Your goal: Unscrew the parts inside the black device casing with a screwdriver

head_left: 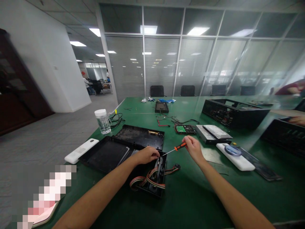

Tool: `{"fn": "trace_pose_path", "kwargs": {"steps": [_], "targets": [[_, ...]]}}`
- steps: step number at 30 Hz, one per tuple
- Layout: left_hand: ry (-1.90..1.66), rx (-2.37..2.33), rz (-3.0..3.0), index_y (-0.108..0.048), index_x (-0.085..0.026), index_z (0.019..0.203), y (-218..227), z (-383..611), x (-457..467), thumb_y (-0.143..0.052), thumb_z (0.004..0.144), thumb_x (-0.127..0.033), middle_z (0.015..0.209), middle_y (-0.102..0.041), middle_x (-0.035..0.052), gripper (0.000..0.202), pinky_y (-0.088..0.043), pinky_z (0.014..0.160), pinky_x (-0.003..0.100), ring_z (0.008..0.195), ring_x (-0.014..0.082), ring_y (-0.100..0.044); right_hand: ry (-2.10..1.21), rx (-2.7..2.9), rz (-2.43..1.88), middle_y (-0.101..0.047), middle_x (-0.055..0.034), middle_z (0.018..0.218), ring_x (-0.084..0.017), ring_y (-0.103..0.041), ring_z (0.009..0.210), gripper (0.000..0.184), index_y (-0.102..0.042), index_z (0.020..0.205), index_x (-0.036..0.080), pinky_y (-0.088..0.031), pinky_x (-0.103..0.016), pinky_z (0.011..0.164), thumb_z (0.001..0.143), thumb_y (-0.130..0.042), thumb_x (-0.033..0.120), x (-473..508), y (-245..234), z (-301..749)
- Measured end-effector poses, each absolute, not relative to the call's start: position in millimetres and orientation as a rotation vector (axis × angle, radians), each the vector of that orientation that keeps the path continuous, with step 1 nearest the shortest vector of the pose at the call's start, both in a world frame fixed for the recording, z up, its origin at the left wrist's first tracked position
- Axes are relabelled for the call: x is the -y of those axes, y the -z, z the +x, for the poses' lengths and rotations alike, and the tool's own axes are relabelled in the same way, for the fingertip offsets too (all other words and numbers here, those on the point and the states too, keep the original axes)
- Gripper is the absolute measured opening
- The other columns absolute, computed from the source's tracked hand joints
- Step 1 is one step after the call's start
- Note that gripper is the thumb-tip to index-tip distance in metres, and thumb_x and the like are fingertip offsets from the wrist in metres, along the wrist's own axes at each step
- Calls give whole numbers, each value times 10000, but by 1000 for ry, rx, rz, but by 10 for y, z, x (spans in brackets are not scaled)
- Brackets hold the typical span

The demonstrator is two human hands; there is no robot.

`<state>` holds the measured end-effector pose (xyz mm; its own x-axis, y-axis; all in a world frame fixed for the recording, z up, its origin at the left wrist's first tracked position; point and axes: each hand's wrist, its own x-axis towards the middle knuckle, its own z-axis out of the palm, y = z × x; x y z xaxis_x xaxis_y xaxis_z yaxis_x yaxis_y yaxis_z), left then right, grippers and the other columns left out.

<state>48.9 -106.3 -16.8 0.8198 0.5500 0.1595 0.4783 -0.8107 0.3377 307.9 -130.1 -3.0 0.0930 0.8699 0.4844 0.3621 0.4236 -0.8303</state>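
Observation:
My right hand (194, 147) is closed round a small screwdriver (177, 147) with an orange and black handle. Its thin shaft points left and down toward my left hand (147, 155). My left hand rests with curled fingers on the top of an opened black device (152, 178), at the spot where the screwdriver tip meets it. Striped ribbon cables (145, 181) loop out of the device's near side. A black flat case half (108, 155) lies just left of it, and another black panel (140, 136) sits behind.
On the green table (190, 203): a clear plastic jar (103, 121) at far left, a white bar-shaped part (81, 150), a green circuit board (183, 128), a silver drive (213, 133), a white slab with a round lens (234, 155), and large black chassis (234, 113) at right. Another person's hand (296, 120) shows at far right.

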Motion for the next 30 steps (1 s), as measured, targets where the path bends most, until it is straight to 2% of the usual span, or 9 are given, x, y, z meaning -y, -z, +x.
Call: {"fn": "trace_pose_path", "kwargs": {"steps": [5, 10, 21, 30], "targets": [[-353, -877, 2647, -633, -141, 917, 181, 511, 1080, -525, 808, -172, 841, -644, 36, 156, -417, 699, 213, 749, 135, -580, -297, 1687, -1167, -481, 18, 539, -119, -455, 503, 326, -551, 688, 184, -340, -227, 501, 843, -379, 413, 1361, 92, 2960], [-378, -895, 2607, -633, -144, 911, 201, 517, 1078, -534, 795, -166, 831, -642, 29, 155, -420, 700, 206, 740, 129, -579, -144, 1852, -1204, -551, 0, 593, -133, -503, 559, 295, -556, 708, 193, -353, -236, 561, 846, -383, 387, 1401, 86, 2972], [-359, -858, 2691, -658, -141, 926, 179, 521, 1070, -532, 794, -166, 884, -667, 48, 184, -406, 773, 226, 811, 155, -599, -92, 1879, -1229, -582, -10, 612, -132, -516, 566, 303, -567, 722, 191, -359, -229, 565, 851, -380, 392, 1433, 22, 2955], [-429, -857, 2668, -672, -152, 896, 271, 503, 1022, -552, 773, -152, 842, -678, 32, 172, -407, 714, 194, 756, 137, -606, -7, 1897, -1228, -577, -3, 592, -117, -505, 532, 342, -592, 726, 179, -339, -215, 541, 854, -366, 401, 1467, -17, 2907]]}}
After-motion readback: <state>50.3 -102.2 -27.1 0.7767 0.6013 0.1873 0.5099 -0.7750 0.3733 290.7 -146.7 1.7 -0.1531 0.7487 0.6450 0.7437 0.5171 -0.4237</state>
